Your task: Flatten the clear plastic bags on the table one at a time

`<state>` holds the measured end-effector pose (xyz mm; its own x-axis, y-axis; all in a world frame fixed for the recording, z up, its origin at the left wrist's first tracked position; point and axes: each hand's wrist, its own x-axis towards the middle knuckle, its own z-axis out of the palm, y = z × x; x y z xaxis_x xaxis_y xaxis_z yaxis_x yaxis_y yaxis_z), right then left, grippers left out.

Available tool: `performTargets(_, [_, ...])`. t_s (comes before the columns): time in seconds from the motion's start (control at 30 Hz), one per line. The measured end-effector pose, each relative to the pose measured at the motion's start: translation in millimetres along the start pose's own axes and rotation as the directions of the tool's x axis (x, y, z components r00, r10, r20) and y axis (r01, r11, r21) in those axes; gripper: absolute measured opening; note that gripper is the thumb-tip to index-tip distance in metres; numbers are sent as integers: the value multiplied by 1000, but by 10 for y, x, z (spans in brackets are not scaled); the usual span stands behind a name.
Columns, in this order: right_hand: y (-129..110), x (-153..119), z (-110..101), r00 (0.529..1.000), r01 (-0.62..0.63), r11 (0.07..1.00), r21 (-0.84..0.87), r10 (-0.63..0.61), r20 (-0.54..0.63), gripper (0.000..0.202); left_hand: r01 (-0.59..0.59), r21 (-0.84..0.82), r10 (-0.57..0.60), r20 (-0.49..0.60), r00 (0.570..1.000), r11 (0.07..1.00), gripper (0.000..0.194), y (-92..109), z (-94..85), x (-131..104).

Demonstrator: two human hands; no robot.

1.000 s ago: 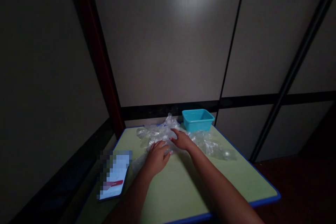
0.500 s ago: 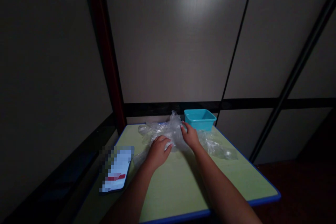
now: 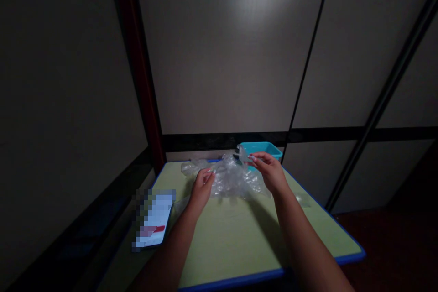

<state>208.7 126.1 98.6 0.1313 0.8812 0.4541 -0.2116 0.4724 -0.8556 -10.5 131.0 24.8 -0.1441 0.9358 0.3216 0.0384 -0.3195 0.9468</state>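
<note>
Right grip [image 3: 273,174] on clear plastic [image 3: 231,181]

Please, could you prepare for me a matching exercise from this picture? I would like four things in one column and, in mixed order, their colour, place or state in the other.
Column one
1. Clear plastic film
2. Container
3. Table
4. Flat device

Column two
A. Pale green top with a blue edge
B. Lying at the person's left, brightly lit
C. Crumpled, between the left hand and the right hand
D. Turquoise, at the far end, partly hidden behind the right hand

Right pairs: 1-C, 2-D, 3-A, 4-B
</note>
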Motion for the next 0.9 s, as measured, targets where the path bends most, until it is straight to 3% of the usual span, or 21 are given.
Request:
performTargets(0.1, [-183,-108,26,998,-39,985,168,32,46,25,110,-82,-103,84,991,991,50,81,4,-53])
performTargets(0.17, [-244,-173,24,998,-39,972,234,28,49,25,232,-156,-202,191,961,960,51,150,1,-94])
performTargets(0.2, [-257,-203,19,999,-34,965,261,23,47,26,313,-194,-255,274,927,930,51,180,-3,-113])
performTargets(0.27, [-254,-254,6,1000,-14,953,303,6,27,28,476,-240,-325,476,818,846,55,220,-7,-149])
performTargets(0.33, [-224,-285,2,1000,20,946,325,-19,-7,28,572,-245,-314,638,703,783,60,224,0,-184])
performTargets(0.4, [-181,-288,12,999,28,947,320,-20,-29,29,613,-279,-263,718,644,739,63,201,21,-215])
performTargets(0.57, [-56,-172,70,998,-67,978,199,70,-5,41,618,-460,-145,716,683,637,62,167,70,-243])
performTargets(0.7, [95,-71,78,974,-226,947,229,214,77,39,614,-500,-183,665,724,610,55,212,99,-242])
performTargets(0.8, [236,-69,30,948,-318,921,223,307,86,38,560,-505,-318,488,813,657,38,225,135,-238])
performTargets(0.9, [329,-106,-50,930,-368,923,112,368,24,39,496,-487,-389,310,868,719,23,203,145,-211])
